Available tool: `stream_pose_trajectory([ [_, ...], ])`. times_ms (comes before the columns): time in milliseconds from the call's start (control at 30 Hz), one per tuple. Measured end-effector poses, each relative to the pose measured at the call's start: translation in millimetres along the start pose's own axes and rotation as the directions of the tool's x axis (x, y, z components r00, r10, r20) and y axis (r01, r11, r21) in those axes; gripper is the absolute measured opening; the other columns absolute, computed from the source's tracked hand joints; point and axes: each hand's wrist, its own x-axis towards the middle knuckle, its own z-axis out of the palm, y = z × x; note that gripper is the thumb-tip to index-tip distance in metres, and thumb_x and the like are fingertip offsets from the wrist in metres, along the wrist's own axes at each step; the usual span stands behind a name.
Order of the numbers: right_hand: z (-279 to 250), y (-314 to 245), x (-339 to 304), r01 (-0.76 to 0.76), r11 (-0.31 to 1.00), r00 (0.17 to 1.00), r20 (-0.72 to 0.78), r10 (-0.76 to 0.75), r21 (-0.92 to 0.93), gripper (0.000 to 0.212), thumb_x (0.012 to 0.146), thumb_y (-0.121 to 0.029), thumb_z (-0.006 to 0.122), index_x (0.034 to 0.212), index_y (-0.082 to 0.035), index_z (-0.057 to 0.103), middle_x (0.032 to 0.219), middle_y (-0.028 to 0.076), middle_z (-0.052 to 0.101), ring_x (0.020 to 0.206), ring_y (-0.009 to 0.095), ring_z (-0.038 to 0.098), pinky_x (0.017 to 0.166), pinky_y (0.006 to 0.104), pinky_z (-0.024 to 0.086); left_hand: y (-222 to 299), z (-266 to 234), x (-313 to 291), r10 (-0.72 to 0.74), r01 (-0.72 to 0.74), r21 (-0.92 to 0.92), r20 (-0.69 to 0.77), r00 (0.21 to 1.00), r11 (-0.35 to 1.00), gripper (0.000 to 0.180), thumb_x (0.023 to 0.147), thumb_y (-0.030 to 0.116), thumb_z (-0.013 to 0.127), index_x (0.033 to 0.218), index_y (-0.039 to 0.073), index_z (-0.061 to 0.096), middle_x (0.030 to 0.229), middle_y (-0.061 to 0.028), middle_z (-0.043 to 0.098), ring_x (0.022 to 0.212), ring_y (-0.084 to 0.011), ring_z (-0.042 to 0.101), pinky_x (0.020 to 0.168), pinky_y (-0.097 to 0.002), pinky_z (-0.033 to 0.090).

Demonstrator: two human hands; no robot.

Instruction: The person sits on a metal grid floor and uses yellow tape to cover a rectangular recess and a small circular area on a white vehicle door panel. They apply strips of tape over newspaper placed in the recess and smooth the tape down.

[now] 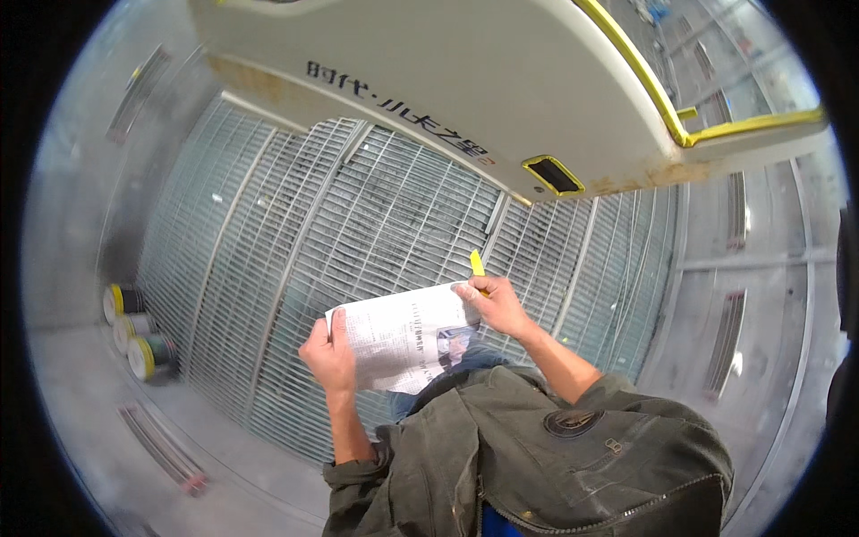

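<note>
Between my two hands a sheet of newspaper (394,336) is stretched out, printed with text and a small picture. My left hand (330,358) grips its left edge, thumb on top. At the upper right corner my right hand (497,306) pinches the sheet. A yellow strip (477,262), perhaps tape or a flat tool, sticks up from the right hand's fingers; its lower end is hidden by them. Beyond the paper stands a pale vehicle door (429,80) with dark lettering, yellow tape along its window edge and a dark, yellow-edged handle recess (553,175).
Underfoot lies a metal floor grating (358,224). Several round tubs (148,356) with yellow and white rims sit by the left wall. Long, narrow light fittings (727,345) are set in the grey walls. The door spans the upper part of the view.
</note>
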Motion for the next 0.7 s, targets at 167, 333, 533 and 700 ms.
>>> stream_pose_trajectory([
  [167,27.0,-5.3,51.2,-0.061,0.997,0.991,-0.119,0.055,-0.047,0.035,0.102,-0.033,0.07,0.097,0.001,0.077,0.065,0.003,0.056,0.064,0.008,0.045,0.056,0.0325,0.04,-23.6,17.1,84.7,-0.03,0.029,0.004,0.174,0.984,1.0,0.045,0.1,0.024,0.073,0.069,-0.003,0.054,0.056,-0.0035,0.04,0.058,-0.0084,0.035,0.05,-0.0315,0.032],
  [333,58.9,1.0,105.7,-0.13,0.978,0.979,-0.179,0.1,-0.163,0.031,0.102,-0.033,0.069,0.102,-0.003,0.079,0.071,0.013,0.068,0.059,0.019,0.056,0.058,0.0378,0.047,-70.0,39.1,142.2,-0.12,0.109,0.056,0.265,0.957,0.992,0.044,0.1,0.03,0.073,0.073,-0.002,0.062,0.056,-0.007,0.045,0.058,-0.0102,0.037,0.052,-0.0341,0.036],
  [533,104.4,64.1,167.7,-0.215,0.949,0.929,-0.347,0.127,-0.228,0.031,0.1,-0.032,0.069,0.095,-0.003,0.077,0.072,0.019,0.067,0.061,0.033,0.063,0.059,0.0408,0.048,-179.1,98.4,203.9,-0.14,0.035,0.204,0.525,0.839,0.978,0.047,0.101,0.034,0.069,0.075,-0.004,0.061,0.057,-0.0167,0.048,0.054,-0.0186,0.038,0.052,-0.0389,0.04],
  [700,153.6,158.4,189.1,-0.319,0.924,0.886,-0.413,0.211,-0.211,0.034,0.098,-0.036,0.071,0.096,-0.002,0.076,0.074,0.019,0.068,0.065,0.037,0.065,0.061,0.0436,0.05,-273.8,137.3,213.3,-0.07,-0.094,0.223,0.63,0.773,0.97,0.044,0.102,0.034,0.069,0.079,-0.003,0.065,0.057,-0.0195,0.049,0.052,-0.0224,0.037,0.051,-0.0407,0.041],
])
